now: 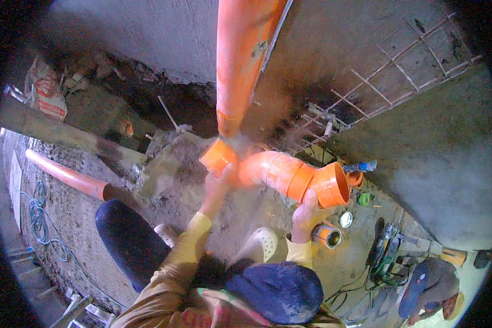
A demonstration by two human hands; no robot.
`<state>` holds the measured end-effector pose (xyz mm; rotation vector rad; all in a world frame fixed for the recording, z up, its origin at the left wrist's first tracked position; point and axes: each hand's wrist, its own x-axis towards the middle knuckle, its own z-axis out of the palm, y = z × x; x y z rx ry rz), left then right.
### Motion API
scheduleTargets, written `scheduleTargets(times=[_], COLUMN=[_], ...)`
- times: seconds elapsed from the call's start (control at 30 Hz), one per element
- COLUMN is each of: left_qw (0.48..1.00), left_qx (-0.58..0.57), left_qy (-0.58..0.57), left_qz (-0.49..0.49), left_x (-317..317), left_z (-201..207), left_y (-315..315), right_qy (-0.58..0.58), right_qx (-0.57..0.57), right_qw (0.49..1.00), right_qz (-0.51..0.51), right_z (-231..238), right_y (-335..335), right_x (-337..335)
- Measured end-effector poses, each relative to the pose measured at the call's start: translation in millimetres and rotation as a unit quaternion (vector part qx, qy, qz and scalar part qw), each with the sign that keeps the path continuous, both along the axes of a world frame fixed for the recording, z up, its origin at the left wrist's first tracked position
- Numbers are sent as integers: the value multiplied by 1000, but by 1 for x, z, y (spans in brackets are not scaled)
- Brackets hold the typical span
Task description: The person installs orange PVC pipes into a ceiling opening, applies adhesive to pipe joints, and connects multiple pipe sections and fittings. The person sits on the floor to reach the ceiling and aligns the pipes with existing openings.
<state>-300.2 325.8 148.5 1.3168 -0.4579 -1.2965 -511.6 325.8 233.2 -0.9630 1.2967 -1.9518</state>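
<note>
An orange plastic pipe fitting assembly (290,176), made of joined bends and a branch, lies across in front of me, just below the lower end of a tall orange pipe (241,60). My left hand (217,187) grips the assembly's left socket, its fingers closed and partly hidden. At the wide open right end, my right hand (306,217) holds the rim from below, with the thumb against the outside. Haze blurs the middle of the fitting. Whether its branch touches the tall pipe I cannot tell.
An open tin can (327,236), a round lid (346,220) and a green ring (365,199) stand by my right hand. Power tools (385,246) with cords lie farther right, near a crouching person (429,290). Rebar mesh (393,71) leans rightward; a loose orange pipe (65,174) lies left.
</note>
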Motion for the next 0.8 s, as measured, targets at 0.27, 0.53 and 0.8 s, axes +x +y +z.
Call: scheduleTargets(times=[0.27,0.53,0.8], left_qw=[658,807,898], left_qx=[75,-93,-75], left_qy=[-638,-571,-432], left_qz=[-393,-117,24], left_x=[36,99,239], left_z=[-9,196,239], left_y=[80,52,15], right_qy=[131,142,312], right_qx=[31,26,-362], right_qw=[990,849,809], right_qz=[46,508,343], right_z=[-3,101,162], right_y=[-8,-35,-86], right_x=[-28,-13,126])
